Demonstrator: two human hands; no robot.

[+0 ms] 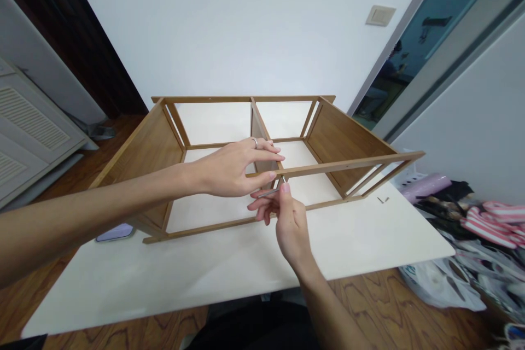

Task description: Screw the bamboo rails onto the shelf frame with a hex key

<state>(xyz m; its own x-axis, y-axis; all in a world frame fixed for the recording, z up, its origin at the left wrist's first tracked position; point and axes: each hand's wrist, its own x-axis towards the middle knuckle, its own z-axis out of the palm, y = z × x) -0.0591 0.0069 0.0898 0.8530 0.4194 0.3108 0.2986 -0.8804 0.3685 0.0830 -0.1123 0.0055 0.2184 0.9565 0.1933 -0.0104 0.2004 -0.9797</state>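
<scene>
A wooden shelf frame (348,165) lies on its side on a white table (229,268), with solid end panels and a middle divider. My left hand (233,167) reaches over the near upper rail where the divider meets it. Its thumb is at the rail's front and its fingers lie along the top, gripping the joint. Just below, my right hand (289,216) pinches a metal hex key (268,193). The key's short end points up at the rail beside the divider; whether it sits in a screw head is too small to tell.
Small metal pieces (383,200) lie on the table's right side. A phone (115,232) is partly behind the frame at left. Bags and striped fabric (492,224) are piled at right. A wall (246,27) stands behind; a person (389,74) shows through the doorway.
</scene>
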